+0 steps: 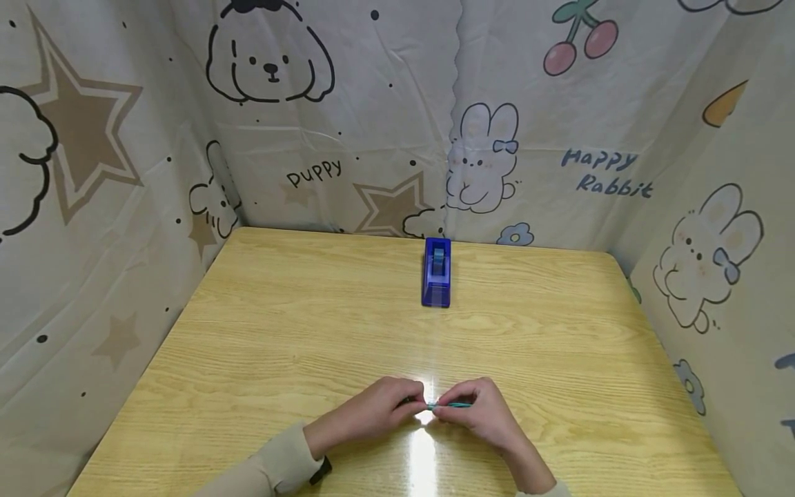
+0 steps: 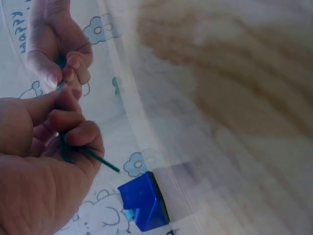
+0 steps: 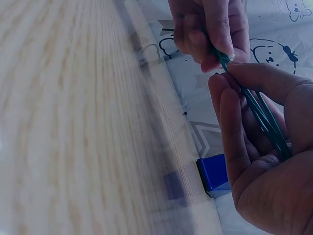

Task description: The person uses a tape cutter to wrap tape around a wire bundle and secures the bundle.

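Note:
A folded bundle of thin green cord (image 3: 264, 122), possibly wire, is stretched between my two hands just above the table's near part. My left hand (image 1: 385, 408) pinches one end between thumb and fingers. In the left wrist view, a loose strand of the green cord (image 2: 105, 162) sticks out past the curled fingers. My right hand (image 1: 483, 417) pinches the bundle close by, fingertips almost meeting those of the left. In the right wrist view, several parallel strands run back across the right palm. The fingers partly hide the spot where the strands come together.
A blue tape dispenser (image 1: 437, 276) stands near the back edge of the wood-grain table (image 1: 298, 310). Curtains printed with cartoon animals (image 1: 373, 124) surround the table at the back and both sides. Bright light reflects off the tabletop below the hands.

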`<state>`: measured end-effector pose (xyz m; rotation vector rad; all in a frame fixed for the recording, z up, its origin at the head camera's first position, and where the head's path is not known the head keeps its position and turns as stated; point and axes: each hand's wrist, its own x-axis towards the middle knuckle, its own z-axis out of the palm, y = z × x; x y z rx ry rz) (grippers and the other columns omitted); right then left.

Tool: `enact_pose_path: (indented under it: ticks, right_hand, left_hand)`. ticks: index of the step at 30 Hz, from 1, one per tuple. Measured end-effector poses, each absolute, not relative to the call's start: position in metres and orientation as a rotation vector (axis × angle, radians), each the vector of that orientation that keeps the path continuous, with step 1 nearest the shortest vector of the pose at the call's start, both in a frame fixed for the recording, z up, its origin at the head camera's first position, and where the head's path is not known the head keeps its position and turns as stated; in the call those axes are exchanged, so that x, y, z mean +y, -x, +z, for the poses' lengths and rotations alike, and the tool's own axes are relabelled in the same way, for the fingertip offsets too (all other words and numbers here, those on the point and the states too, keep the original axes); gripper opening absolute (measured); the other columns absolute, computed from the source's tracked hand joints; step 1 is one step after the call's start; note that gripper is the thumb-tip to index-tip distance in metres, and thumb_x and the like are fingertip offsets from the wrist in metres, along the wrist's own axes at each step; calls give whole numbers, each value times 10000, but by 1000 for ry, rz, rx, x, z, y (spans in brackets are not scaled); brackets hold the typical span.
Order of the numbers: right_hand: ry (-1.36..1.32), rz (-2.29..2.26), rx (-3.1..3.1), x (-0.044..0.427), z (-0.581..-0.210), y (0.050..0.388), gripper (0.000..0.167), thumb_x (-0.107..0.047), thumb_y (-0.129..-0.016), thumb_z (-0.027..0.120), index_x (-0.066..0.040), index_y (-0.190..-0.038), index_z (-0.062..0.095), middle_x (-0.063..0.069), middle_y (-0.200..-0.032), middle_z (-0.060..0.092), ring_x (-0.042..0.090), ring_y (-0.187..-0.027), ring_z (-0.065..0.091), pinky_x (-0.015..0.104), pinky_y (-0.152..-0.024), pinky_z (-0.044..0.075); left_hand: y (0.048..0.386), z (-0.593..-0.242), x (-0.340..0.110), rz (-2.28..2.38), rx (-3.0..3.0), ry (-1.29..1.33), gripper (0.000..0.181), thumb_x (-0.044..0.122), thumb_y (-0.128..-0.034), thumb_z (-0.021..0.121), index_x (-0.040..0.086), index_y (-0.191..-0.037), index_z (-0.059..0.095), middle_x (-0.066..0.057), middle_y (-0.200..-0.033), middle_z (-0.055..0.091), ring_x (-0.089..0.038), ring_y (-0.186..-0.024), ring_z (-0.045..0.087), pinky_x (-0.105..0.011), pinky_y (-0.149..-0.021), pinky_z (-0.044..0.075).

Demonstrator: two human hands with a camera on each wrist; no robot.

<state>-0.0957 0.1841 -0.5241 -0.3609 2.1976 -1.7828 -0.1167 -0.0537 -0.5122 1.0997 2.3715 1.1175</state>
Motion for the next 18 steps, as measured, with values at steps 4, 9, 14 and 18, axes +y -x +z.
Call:
enact_pose_path:
  ticks: [4,9,14,18]
  right_hand:
    - [345,-1775,2210,184,-524,96,144,-89,-814,871,25,-869,803,157,-853,777,104,-729,723,251,-664,587]
    - [338,-1753,2260,184,-522,96,134,-100,-800,884,3,-842,809,125,-816,776,75,-694,691,231,-630,561]
    - [335,-1754,2260,184,-522,97,139,-115,-798,890,-8,-842,812,98,-807,778,74,-685,680,231,-615,550]
    - [335,-1754,2234,183,-523,97,149,-125,-815,880,-6,-863,804,76,-819,777,79,-714,689,235,-645,560]
  left_hand:
    - [116,-515,-58,1148,2335,-1046,236,296,-1089,549,134,-982,684,136,-719,512,44,-622,408,-146,-596,361]
    - [115,-516,-60,1144,2337,-987,251,331,-1096,525,157,-1016,686,85,-727,575,35,-617,423,-162,-592,385]
    - [116,-515,-60,1138,2341,-1007,246,245,-1094,536,100,-932,651,123,-703,466,23,-599,375,-151,-584,338]
    - [117,-515,-59,1129,2351,-1035,239,218,-1090,540,81,-920,637,134,-700,425,23,-606,370,-147,-592,331]
